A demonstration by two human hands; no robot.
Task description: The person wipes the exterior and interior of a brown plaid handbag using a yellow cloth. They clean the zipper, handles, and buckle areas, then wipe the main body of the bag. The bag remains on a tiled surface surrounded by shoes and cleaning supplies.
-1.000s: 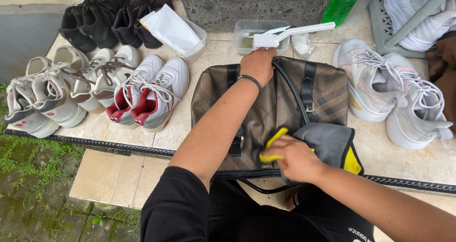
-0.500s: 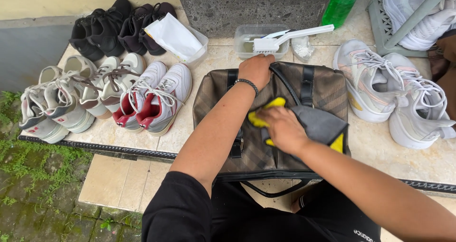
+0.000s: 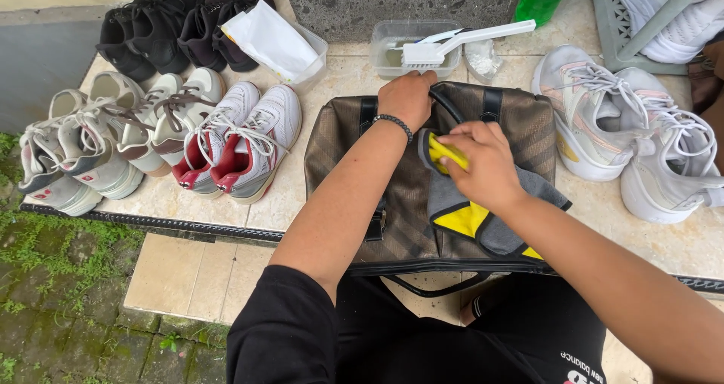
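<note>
Head view: our left hand (image 3: 407, 97) grips the top edge of the brown striped bag (image 3: 400, 203) lying flat on the tiled ledge (image 3: 317, 195). Our right hand (image 3: 483, 161) clutches a grey-and-yellow cloth (image 3: 467, 214), pressing it onto the bag beside the left hand.

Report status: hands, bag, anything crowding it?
Left hand grips brown bag at top edge. Right hand presses grey-yellow cloth on bag. White sneakers and brush tub close by, not blocking.
</note>
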